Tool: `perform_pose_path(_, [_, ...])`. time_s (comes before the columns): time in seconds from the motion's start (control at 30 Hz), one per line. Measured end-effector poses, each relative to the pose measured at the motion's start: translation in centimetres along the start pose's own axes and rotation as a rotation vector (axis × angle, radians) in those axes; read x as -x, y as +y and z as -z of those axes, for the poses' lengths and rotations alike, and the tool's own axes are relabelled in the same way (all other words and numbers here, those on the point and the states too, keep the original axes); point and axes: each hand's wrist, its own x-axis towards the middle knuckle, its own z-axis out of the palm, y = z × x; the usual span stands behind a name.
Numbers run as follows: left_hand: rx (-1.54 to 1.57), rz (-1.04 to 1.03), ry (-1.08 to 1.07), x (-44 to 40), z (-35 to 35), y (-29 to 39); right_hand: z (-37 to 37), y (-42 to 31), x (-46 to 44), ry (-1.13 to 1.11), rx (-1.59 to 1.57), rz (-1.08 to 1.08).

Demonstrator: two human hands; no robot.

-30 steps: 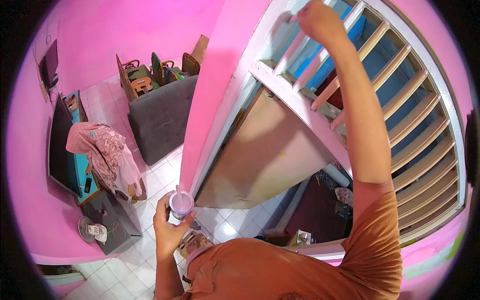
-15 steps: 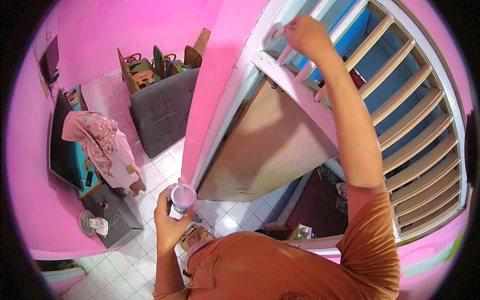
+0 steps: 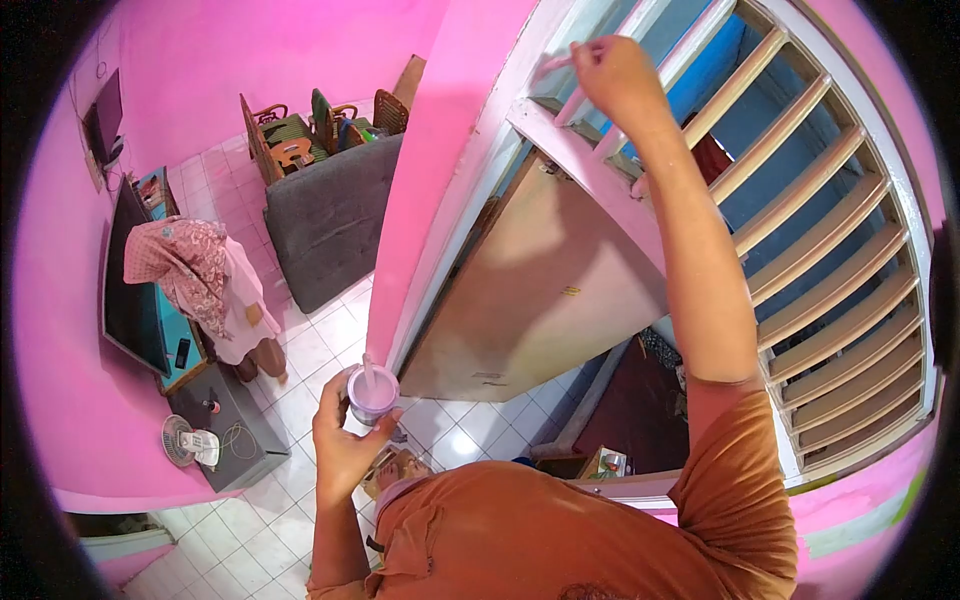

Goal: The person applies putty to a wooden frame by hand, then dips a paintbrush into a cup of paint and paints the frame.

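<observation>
My left hand is wrapped round a small cup of pale pink paint, held upright at chest height. A stick stands in the cup and leans on its rim. High up, my right hand pinches what looks like a small pink-coated paintbrush. Its tip points left, at the white frame beside the slatted vent above the doorway. Nearest to that hand are the leftmost slats, which look pinkish; slats farther right are cream-brown. My fingers partly hide the paintbrush.
Below the vent is a brown door. A person in a patterned headscarf stands at the left by a television. A grey sofa back, wooden chairs and a white fan are also around.
My right hand and the paintbrush have shifted slightly along the frame. The person at the left has moved an arm and leg a little. My left hand still holds the cup.
</observation>
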Motion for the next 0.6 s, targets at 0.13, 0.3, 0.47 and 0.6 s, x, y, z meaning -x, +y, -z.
perform_pose_path(0.13, [0.008,0.03,0.016,0.2,0.2,0.3,1.5,-0.2,-0.7,0.109,0.067,0.019])
perform_pose_path(0.3, [0.021,0.058,0.018,0.4,0.1,0.4,-0.5,-0.4,0.8,-0.077,0.125,0.018])
perform_pose_path(0.47, [0.014,0.028,0.017,0.3,0.5,0.5,-0.6,0.0,0.2,-0.09,0.162,-0.005])
perform_pose_path(0.6, [0.025,0.032,0.023,0.3,0.4,0.4,0.9,-1.0,0.2,-0.141,0.106,-0.01])
